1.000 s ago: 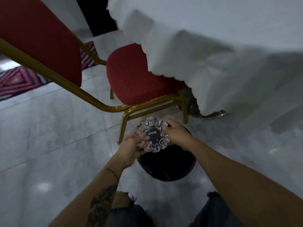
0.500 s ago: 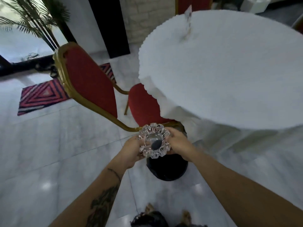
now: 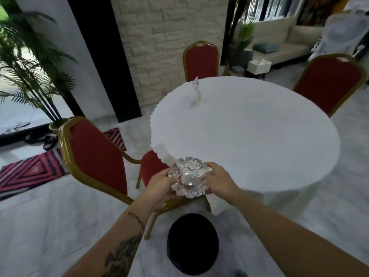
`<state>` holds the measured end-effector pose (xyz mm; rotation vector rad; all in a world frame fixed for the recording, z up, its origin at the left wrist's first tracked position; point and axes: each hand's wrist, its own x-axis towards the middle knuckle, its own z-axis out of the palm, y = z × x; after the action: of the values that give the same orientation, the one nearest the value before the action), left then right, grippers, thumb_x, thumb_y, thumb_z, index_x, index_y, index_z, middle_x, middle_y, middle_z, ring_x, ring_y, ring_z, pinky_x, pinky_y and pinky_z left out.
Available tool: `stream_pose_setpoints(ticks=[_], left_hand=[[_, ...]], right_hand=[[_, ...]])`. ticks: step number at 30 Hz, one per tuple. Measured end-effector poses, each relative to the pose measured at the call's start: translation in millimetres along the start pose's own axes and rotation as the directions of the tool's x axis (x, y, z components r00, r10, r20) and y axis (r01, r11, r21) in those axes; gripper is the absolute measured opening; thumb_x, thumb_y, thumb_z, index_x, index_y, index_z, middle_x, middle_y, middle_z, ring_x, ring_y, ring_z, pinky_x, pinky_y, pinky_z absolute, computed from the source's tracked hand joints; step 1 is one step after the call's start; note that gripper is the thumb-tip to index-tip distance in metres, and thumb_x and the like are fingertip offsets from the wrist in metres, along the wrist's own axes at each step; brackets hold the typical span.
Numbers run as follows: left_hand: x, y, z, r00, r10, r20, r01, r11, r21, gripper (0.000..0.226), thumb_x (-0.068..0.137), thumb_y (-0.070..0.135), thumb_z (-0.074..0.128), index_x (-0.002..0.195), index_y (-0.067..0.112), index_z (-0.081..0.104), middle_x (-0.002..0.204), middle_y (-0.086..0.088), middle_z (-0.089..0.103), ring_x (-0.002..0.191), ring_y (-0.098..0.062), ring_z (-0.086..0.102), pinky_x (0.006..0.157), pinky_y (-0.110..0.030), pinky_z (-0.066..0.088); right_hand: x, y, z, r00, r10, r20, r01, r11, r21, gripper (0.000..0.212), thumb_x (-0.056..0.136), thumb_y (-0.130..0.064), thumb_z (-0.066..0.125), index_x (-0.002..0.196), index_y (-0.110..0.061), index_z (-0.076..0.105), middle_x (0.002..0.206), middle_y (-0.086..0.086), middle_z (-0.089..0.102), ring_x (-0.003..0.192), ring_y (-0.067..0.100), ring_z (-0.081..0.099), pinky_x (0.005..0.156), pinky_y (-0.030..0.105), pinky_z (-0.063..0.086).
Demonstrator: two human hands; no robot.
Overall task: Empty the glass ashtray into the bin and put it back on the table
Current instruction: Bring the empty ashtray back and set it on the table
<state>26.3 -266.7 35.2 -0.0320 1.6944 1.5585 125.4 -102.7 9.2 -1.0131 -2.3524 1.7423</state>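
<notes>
We hold the glass ashtray (image 3: 187,177) between both hands in the air, at the near-left edge of the round table (image 3: 249,136), with part of it over the scalloped hem of the white tablecloth (image 3: 259,176) and part over the red seat of the nearest chair (image 3: 93,152). Our left hand (image 3: 159,185) grips the ashtray's left rim, fingers curled under it and thumb on top. Our right hand (image 3: 220,181) grips the right rim in the same way, fingers pressed against the cut-glass edge. The ashtray sits bowl-up and roughly level; its hollow looks clear, though the glare on the glass keeps us from being sure.

Below our arms, on the pale marble floor (image 3: 50,226), stands the black round bin (image 3: 192,243), close to the gold front leg of the nearest chair and just off the hanging cloth. The ashtray is well above it and farther from us.

On the far-left part of the tabletop stands a small upright card (image 3: 196,89), blurred. Two more red chairs with gold frames stand at the far edge (image 3: 201,60) and the right edge (image 3: 329,82) of the table. A striped red rug (image 3: 30,172) lies on the floor to the left, with a potted palm (image 3: 30,76) behind it.
</notes>
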Motion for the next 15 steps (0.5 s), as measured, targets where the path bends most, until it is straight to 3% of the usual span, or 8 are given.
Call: stream_pose_setpoints(ticks=[2, 4, 8, 12, 15], left_hand=[[10.9, 12.9, 20.9, 0.999, 0.033, 0.009, -0.033, 0.999, 0.019, 0.028, 0.098, -0.001, 0.053, 0.110, 0.020, 0.068, 0.101, -0.011, 0.078, 0.087, -0.028, 0.074, 0.072, -0.041, 0.061], [23.5, 23.2, 40.0, 0.999, 0.042, 0.021, -0.043, 0.999, 0.034, 0.029, 0.097, -0.003, 0.053, 0.101, 0.022, 0.068, 0.092, -0.008, 0.078, 0.081, -0.025, 0.073, 0.073, -0.041, 0.062], [62.0, 38.5, 84.6, 1.000, 0.028, 0.010, -0.028, 0.999, 0.028, 0.031, 0.095, -0.005, 0.055, 0.104, 0.022, 0.068, 0.094, -0.012, 0.075, 0.087, -0.031, 0.071, 0.094, -0.053, 0.060], [103.9, 53.9, 143.6, 0.999, 0.004, -0.034, -0.004, 1.000, 0.003, 0.032, 0.093, -0.006, 0.055, 0.101, 0.022, 0.069, 0.099, -0.015, 0.074, 0.088, -0.033, 0.069, 0.078, -0.044, 0.063], [133.4, 59.5, 181.4, 0.997, -0.044, -0.059, 0.044, 0.999, -0.004, 0.035, 0.091, -0.007, 0.051, 0.096, 0.021, 0.071, 0.101, -0.015, 0.071, 0.089, -0.032, 0.065, 0.085, -0.048, 0.062]], right_hand=[[13.9, -4.4, -23.8, 1.000, 0.000, -0.027, 0.000, 1.000, 0.014, 0.038, 0.101, -0.015, 0.048, 0.138, -0.021, 0.053, 0.107, 0.017, 0.070, 0.089, 0.037, 0.073, 0.061, 0.033, 0.063], [30.7, -2.4, -44.6, 0.999, 0.005, -0.041, -0.004, 1.000, 0.027, 0.037, 0.102, -0.013, 0.047, 0.138, -0.020, 0.053, 0.110, 0.015, 0.069, 0.086, 0.031, 0.073, 0.058, 0.028, 0.060], [72.8, 4.8, -89.0, 0.999, 0.029, -0.039, -0.027, 0.998, 0.060, 0.038, 0.101, -0.015, 0.046, 0.137, -0.021, 0.056, 0.112, 0.014, 0.069, 0.087, 0.027, 0.073, 0.061, 0.031, 0.062], [120.7, 15.4, -141.0, 0.996, 0.022, -0.092, -0.017, 0.998, 0.053, 0.041, 0.098, -0.012, 0.047, 0.136, -0.020, 0.060, 0.100, 0.015, 0.071, 0.077, 0.024, 0.073, 0.061, 0.033, 0.064], [147.0, 23.1, -171.9, 0.994, 0.043, -0.097, -0.038, 0.998, 0.056, 0.040, 0.098, -0.010, 0.048, 0.135, -0.019, 0.061, 0.091, 0.010, 0.070, 0.072, 0.021, 0.072, 0.065, 0.036, 0.066]])
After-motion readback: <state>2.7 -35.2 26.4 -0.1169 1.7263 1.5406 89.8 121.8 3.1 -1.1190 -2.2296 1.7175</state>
